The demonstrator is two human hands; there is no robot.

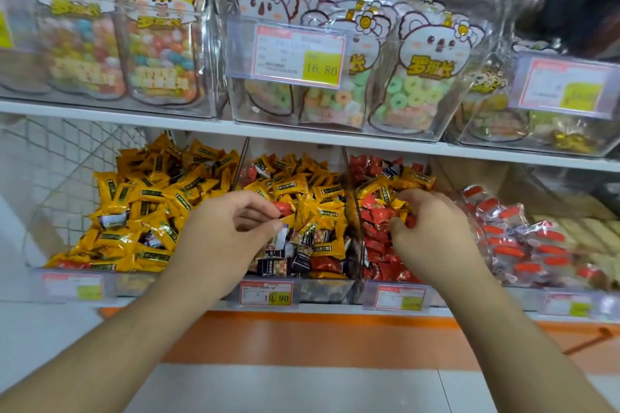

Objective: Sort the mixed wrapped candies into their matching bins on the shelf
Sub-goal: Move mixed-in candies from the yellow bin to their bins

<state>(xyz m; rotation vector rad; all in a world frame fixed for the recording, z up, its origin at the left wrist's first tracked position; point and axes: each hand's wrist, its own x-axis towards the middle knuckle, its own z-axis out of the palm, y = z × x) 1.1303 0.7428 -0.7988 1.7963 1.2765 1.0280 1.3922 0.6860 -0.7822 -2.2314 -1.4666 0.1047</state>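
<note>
Two bare hands reach into the lower shelf [335, 307] bins. Left hand [221, 238] sits over the middle bin [322, 290], at about 6 o'clock of the frame centre; thumb and forefinger pinch a yellow-wrapped candy [287, 219] at its corner, so that grip is grasping the candy, other fingers loosely curled. Right hand [432, 231] at 3 o'clock of the left one, dug into the red bin [396, 295]; fingers curled down into a bunch of red wrapped candies [375, 221], with a few yellow ones right at the fingertips. That grip looks clenched on red pieces, though exactly which ones cannot be told.

Middle bin holds a mix: mostly yellow wrappers on top, dark navy candies [268, 263] and some red ones at the front edge. Yellow bin [73, 285] at 9 o'clock of the left hand is full of yellow wrappers [141, 211], almost unmixed, one or two odd pieces in it. Red bin still has yellow pieces [412, 183] along its back.

At 3 o'clock of the right hand, a bin of clear packets with orange-red fillings [516, 238]. Price tag [266, 293] reads 19.90 on the middle bin front. Upper shelf at 12 o'clock: clear boxes with animal-shaped candy bags [426, 77], tag 16.80 [298, 55]. Orange floor strip [318, 339] below.
</note>
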